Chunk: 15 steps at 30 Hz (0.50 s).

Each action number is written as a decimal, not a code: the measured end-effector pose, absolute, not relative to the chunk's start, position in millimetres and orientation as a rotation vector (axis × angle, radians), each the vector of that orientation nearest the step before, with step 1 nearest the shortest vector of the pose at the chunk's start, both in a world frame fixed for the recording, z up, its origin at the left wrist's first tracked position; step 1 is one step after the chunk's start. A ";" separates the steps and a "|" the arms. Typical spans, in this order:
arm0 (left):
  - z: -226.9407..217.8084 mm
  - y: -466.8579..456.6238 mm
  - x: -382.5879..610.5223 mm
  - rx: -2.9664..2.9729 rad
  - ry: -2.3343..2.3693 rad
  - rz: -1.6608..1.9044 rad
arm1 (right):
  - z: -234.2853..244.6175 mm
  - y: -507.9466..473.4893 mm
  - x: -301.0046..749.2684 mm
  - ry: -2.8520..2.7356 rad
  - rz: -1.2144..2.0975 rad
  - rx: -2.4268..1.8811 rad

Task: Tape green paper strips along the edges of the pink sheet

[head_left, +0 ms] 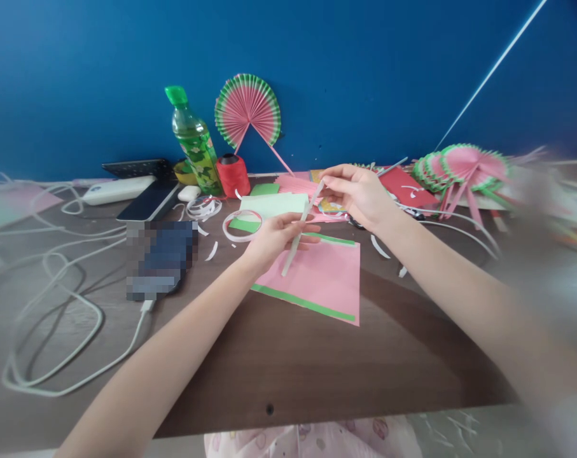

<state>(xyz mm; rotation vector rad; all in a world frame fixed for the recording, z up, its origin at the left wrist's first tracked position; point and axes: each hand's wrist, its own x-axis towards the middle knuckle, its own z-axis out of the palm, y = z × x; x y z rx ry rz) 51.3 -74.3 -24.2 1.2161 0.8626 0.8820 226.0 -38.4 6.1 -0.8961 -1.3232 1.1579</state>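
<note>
A thin white strip (301, 224) runs slanted between both hands above a pink paper sheet with green edges (321, 280). My left hand (273, 238) pinches the strip near its middle. My right hand (357, 191) pinches its upper end, fingers closed. The strip's lower end hangs free over the pink sheet. A roll of white tape (238, 227) lies just left of my left hand.
On the brown desk stand a green bottle (193, 140), a red thread spool (233, 175) and a watermelon paper fan (248, 111) against the blue wall. More fans (460, 166) lie at the right. A phone (160, 259), white cables (59, 312) and light green paper (273, 205) lie left.
</note>
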 end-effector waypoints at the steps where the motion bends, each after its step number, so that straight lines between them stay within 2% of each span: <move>1: -24.7 -74.1 51.1 1.219 0.850 0.882 | 5.6 -37.9 226.2 -1.327 1.152 -0.900; 15: -28.3 -73.5 50.9 1.186 0.784 0.869 | 2.1 -35.7 225.2 -1.346 1.070 -0.943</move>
